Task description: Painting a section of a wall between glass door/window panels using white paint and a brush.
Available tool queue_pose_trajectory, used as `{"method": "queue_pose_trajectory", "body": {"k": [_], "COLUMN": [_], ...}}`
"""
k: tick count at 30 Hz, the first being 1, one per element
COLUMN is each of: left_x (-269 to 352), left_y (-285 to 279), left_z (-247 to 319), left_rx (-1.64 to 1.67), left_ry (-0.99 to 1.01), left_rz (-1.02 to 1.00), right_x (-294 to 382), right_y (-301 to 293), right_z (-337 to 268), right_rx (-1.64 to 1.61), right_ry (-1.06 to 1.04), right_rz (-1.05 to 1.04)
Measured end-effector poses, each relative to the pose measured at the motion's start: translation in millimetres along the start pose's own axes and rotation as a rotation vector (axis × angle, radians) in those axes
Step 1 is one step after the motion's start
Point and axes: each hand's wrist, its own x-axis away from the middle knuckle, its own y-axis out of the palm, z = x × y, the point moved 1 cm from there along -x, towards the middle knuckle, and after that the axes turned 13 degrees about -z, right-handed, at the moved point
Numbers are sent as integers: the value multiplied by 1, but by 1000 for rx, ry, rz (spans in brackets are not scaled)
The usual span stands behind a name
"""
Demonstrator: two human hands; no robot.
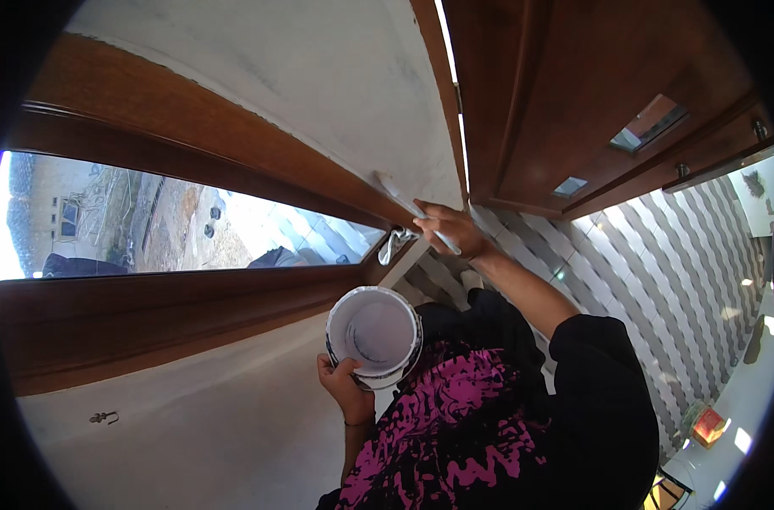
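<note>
My left hand [349, 386] grips the rim of a white paint bucket [374, 331], thumb over the edge, with whitish paint inside. My right hand [447, 229] holds a paintbrush [400, 196] by its pale handle. The bristles are at the lower edge of the white wall [323, 76], along its border with the brown wooden window frame [234, 134]. A whitish cloth [396, 245] lies at the corner of the frame, just below the brush.
A brown wooden door [572, 95] with small glass panes stands at the right, above a patterned tile floor [648, 255]. A metal hook [104, 417] is fixed to the lower wall. A container with a red label [707, 426] is at the far right.
</note>
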Motion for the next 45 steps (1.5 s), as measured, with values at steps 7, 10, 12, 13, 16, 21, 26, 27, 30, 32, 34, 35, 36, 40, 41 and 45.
{"method": "queue_pose_trajectory", "body": {"k": [7,10,12,13,16,21,26,27,30,32,34,35,36,40,41,45], "left_x": [1,2,2,2,4,6,7,5,2,0,-5,-6,-8,-13,-12,-14], "left_y": [2,5,4,5,8,9,5,7,11,5,7,11,15,24,29,38], "left_z": [2,4,4,4,6,5,4,4,4,4,4,5,6,9,10,12], "left_rx": [-33,-67,-79,-84,-38,-23,-42,-42,-55,-67,-76,-59,-41,-46,-41,-33], "left_ry": [-2,-33,-14,-13,-3,-34,-37,-40,-41,-50,-52,-48,-43,-29,-33,-30], "left_rz": [-8,-42,-32,-34,-21,-10,47,66,53,32,8,0,-14,-22,-28,-47], "right_x": [49,69,80,88,102,90,-1,-7,-22,-35,-47,-49,-46,-34,-27,21], "right_y": [26,34,37,39,54,88,68,55,19,-4,-26,-33,-39,-38,-28,16], "right_z": [35,48,51,51,61,111,69,57,22,-1,-23,-29,-28,-14,-5,43], "right_rx": [148,182,192,111,-54,-940,-800,-796,-1053,-1140,-1183,-1218,-1215,-1277,-1244,-1170], "right_ry": [89,134,153,249,545,882,1131,1128,950,760,662,558,557,411,426,534], "right_rz": [-89,-140,-140,-72,159,1046,1010,1015,1057,983,919,856,859,833,842,883]}}
